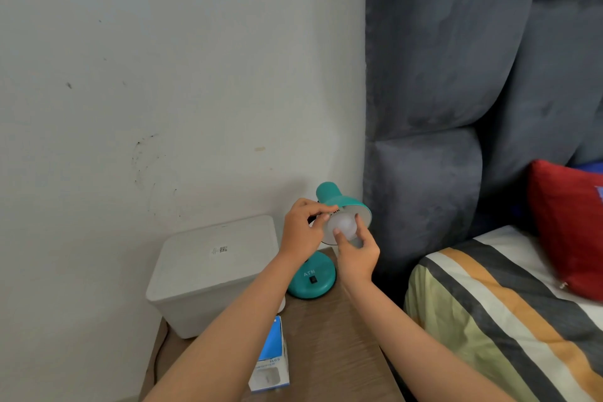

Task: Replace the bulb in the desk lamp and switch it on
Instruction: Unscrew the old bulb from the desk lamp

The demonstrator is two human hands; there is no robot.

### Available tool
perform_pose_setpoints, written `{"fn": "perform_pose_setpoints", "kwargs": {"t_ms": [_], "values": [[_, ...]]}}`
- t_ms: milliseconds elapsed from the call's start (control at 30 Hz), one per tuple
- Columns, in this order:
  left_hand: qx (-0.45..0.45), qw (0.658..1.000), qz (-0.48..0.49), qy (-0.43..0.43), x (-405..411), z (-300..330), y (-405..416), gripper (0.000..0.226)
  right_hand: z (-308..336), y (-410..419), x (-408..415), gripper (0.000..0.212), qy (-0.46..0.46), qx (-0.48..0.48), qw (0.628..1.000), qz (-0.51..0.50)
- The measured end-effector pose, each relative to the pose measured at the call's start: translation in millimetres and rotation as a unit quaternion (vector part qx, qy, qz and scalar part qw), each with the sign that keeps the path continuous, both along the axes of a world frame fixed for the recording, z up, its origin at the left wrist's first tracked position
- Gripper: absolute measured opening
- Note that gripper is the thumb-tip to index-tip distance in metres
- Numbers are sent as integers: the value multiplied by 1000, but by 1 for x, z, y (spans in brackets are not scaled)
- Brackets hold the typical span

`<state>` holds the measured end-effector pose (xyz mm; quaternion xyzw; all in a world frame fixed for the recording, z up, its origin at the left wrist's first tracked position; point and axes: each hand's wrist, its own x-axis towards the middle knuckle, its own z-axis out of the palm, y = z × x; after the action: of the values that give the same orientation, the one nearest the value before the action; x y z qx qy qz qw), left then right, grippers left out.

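Both hands meet at the teal lamp on the nightstand. Left hand pinches the shade rim, steadying it. Right hand has its fingers closed around the white bulb sitting in the shade's mouth. A bulb box lies near the base, beside a white bin.

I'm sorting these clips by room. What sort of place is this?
Most likely a bedroom: a padded grey headboard, a bed with striped bedding, and a teal desk lamp on a wooden bedside table.
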<state>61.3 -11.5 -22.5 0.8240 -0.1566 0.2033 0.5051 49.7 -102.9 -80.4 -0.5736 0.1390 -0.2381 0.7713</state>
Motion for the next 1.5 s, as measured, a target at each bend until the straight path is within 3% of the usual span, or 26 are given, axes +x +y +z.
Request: {"fn": "perform_pose_setpoints", "kwargs": {"t_ms": [233, 533, 733, 933, 1500], "values": [[4, 1000, 3, 2, 0, -1, 0, 22, 2, -1, 0, 44, -13, -26, 1000, -10], [1, 1000, 0, 2, -1, 0, -1, 22, 4, -1, 0, 51, 6, -10, 1000, -7], [2, 1000, 0, 3, -2, 0, -1, 22, 3, -3, -2, 45, -4, -16, 1000, 1], [-1, 1000, 3, 3, -3, 1, -1, 24, 6, 3, -3, 55, 11, -29, 1000, -6], [4, 1000, 10, 2, -3, -1, -1, 24, 11, -3, -9, 33, -17, -7, 1000, -10]]}}
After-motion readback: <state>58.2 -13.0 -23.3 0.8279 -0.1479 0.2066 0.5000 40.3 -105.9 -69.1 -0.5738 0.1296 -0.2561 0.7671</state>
